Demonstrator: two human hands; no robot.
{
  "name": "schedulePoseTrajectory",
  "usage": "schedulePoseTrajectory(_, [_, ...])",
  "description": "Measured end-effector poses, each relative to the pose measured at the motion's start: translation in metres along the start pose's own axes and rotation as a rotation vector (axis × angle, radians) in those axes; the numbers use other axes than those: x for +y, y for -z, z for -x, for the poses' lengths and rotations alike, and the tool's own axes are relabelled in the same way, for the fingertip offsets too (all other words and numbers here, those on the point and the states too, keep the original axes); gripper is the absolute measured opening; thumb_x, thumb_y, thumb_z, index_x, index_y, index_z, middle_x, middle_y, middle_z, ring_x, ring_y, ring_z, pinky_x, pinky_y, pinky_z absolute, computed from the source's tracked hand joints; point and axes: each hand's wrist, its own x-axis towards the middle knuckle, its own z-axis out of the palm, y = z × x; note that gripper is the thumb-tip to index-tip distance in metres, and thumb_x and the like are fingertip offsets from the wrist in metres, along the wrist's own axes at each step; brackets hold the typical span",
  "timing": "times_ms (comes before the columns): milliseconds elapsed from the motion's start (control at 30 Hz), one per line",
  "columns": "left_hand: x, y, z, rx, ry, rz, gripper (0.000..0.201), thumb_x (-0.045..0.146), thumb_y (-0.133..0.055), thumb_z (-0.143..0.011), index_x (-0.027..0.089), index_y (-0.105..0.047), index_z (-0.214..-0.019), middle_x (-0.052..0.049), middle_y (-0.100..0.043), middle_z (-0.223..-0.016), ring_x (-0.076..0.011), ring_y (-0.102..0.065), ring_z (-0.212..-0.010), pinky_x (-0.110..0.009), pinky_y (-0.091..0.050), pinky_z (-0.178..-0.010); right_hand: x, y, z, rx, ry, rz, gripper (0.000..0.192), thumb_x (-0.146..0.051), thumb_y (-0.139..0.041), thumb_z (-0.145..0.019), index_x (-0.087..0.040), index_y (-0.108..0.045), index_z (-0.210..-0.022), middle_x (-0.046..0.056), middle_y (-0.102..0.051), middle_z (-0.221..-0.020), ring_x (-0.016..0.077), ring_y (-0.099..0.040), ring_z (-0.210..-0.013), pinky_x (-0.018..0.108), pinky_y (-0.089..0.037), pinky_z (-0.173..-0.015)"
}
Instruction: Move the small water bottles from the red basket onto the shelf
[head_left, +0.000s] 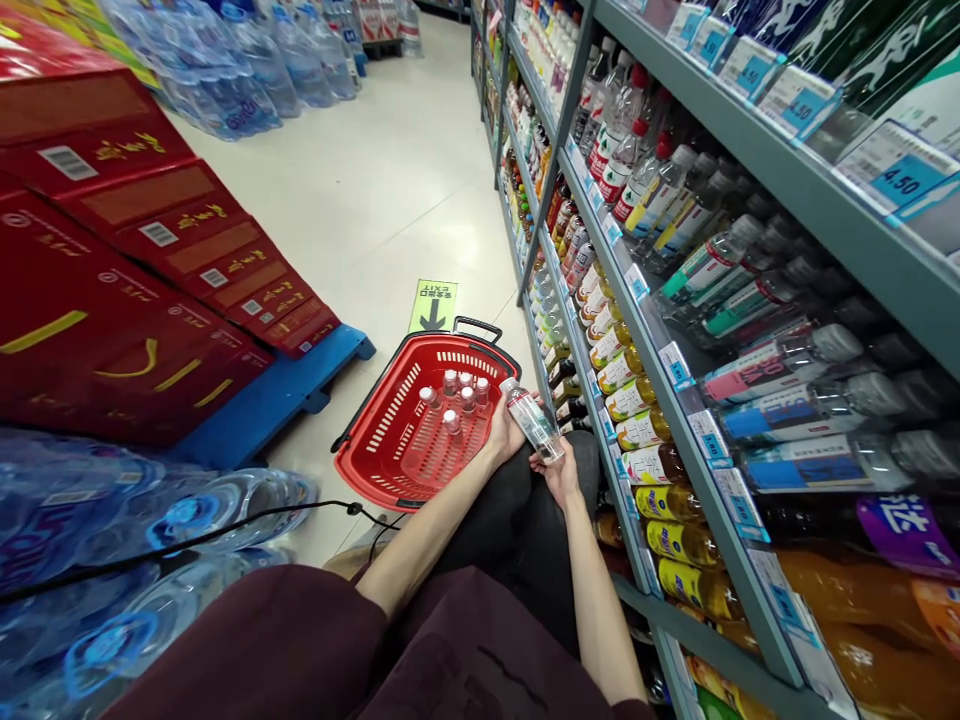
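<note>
Between my two hands, above my knees, lies a clear plastic bottle (534,422) with a red-and-white label, tilted with its cap toward the basket. My left hand (505,432) is wrapped round the cap end. The fingers of my right hand (559,472) grip the bottle's base. Just left of the bottle a red shopping basket (375,482) stands on the floor, its black handle (480,326) folded out at the far end. Inside it several small clear bottles (451,422) with pale caps stand upright.
A shelf rack (660,340) of drink bottles runs close along my right. Stacked red cartons (150,270) sit on a blue pallet (247,410) at left. Large water bottles (202,520) stand near my left side. A black cable (225,525) crosses there. A green exit sign (433,305) marks the floor.
</note>
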Motion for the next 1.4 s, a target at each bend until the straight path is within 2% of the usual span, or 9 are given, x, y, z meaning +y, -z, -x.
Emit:
schedulePoseTrajectory(133, [0.0,-0.001,0.0,0.021,-0.005,0.004,0.047,0.056,-0.057,-0.1,0.012,-0.069,-0.109,-0.018,-0.076,-0.113,-0.03,-0.074,-0.11,-0.045,-0.059,-0.101,0.005,0.002,-0.002,0.03,0.045,-0.012,0.06,-0.076,-0.066,-0.081,-0.017,-0.068,-0.093,0.008,-0.075,-0.072,0.0215,-0.072,-0.061,0.028,-0.054,-0.055])
schedulePoseTrajectory(233, [0.0,0.0,0.0,0.02,-0.007,0.007,0.049,0.059,-0.055,-0.1,0.012,-0.069,-0.107,-0.018,-0.076,-0.113,-0.0295,-0.074,-0.11,-0.044,-0.059,-0.1,0.008,0.001,-0.002,0.06,0.108,-0.022,0.059,-0.066,-0.074,-0.081,-0.017,-0.065,-0.112,0.006,-0.076,-0.075,0.0202,-0.072,-0.062,0.025,-0.052,-0.054])
schedulePoseTrajectory(367, [0.001,0.0,0.0,0.044,-0.015,0.025,0.051,0.062,-0.055,-0.099,0.013,-0.069,-0.107,-0.017,-0.076,-0.113,-0.0295,-0.074,-0.11,-0.045,-0.059,-0.099,0.01,0.001,-0.001,0.118,0.168,0.004,0.068,-0.053,-0.084,-0.076,-0.021,-0.058,-0.131,0.002,-0.076,-0.086,0.0181,-0.073,-0.065,0.025,-0.054,-0.057])
schedulePoseTrajectory(567, [0.003,-0.002,0.001,0.07,-0.023,0.043,0.05,0.062,-0.053,-0.099,0.015,-0.068,-0.106,-0.016,-0.076,-0.109,-0.0295,-0.074,-0.108,-0.046,-0.058,-0.101,0.012,0.002,-0.002,0.207,0.246,0.078,0.077,-0.046,-0.091,-0.066,-0.02,-0.059,-0.131,0.002,-0.076,-0.093,0.0172,-0.072,-0.074,0.025,-0.056,-0.063])
schedulePoseTrajectory(833, [0.002,-0.001,-0.001,0.081,-0.042,0.023,0.052,0.062,-0.048,-0.102,0.015,-0.068,-0.111,-0.015,-0.076,-0.106,-0.0277,-0.074,-0.104,-0.043,-0.059,-0.098,0.013,-0.005,0.002,0.21,0.361,0.25,0.072,-0.041,-0.091,-0.067,-0.02,-0.059,-0.128,0.009,-0.074,-0.112,0.0219,-0.072,-0.094,0.035,-0.059,-0.087])
schedulePoseTrajectory(967, [0.001,0.002,-0.003,0.063,-0.035,0.021,0.052,0.062,-0.055,-0.098,0.014,-0.068,-0.112,-0.016,-0.076,-0.108,-0.0281,-0.074,-0.105,-0.043,-0.058,-0.098,0.013,-0.011,0.006,0.335,0.579,0.576,0.063,-0.039,-0.087,-0.074,-0.021,-0.064,-0.129,0.01,-0.072,-0.118,0.0251,-0.068,-0.106,0.041,-0.056,-0.099])
schedulePoseTrajectory(1100, [0.001,0.005,-0.002,0.069,-0.039,0.042,0.05,0.058,-0.05,-0.1,0.015,-0.068,-0.119,-0.015,-0.077,-0.107,-0.0286,-0.074,-0.105,-0.046,-0.058,-0.098,0.013,-0.013,0.008,0.405,0.808,0.797,0.04,-0.033,-0.071,-0.089,-0.025,-0.069,-0.129,0.013,-0.07,-0.131,0.0293,-0.061,-0.125,0.051,-0.045,-0.114])
schedulePoseTrajectory(1233, [0.002,0.006,-0.003,0.149,-0.032,0.08,0.054,0.051,-0.039,-0.102,0.013,-0.069,-0.125,-0.015,-0.077,-0.101,-0.0286,-0.074,-0.099,-0.047,-0.058,-0.096,0.019,-0.009,0.006,0.381,0.838,0.918,0.033,-0.029,-0.058,-0.097,-0.028,-0.074,-0.125,0.012,-0.073,-0.131,0.0311,-0.06,-0.125,0.057,-0.039,-0.115])
schedulePoseTrajectory(1400, [0.004,0.01,-0.004,0.168,-0.032,0.118,0.055,0.047,-0.036,-0.101,0.014,-0.068,-0.13,-0.013,-0.077,-0.098,-0.0264,-0.075,-0.089,-0.046,-0.059,-0.091,0.027,-0.004,0.004,0.299,0.841,1.014,0.043,-0.021,-0.047,-0.098,-0.033,-0.074,-0.129,0.008,-0.073,-0.132,0.0311,-0.059,-0.128,0.056,-0.038,-0.113])
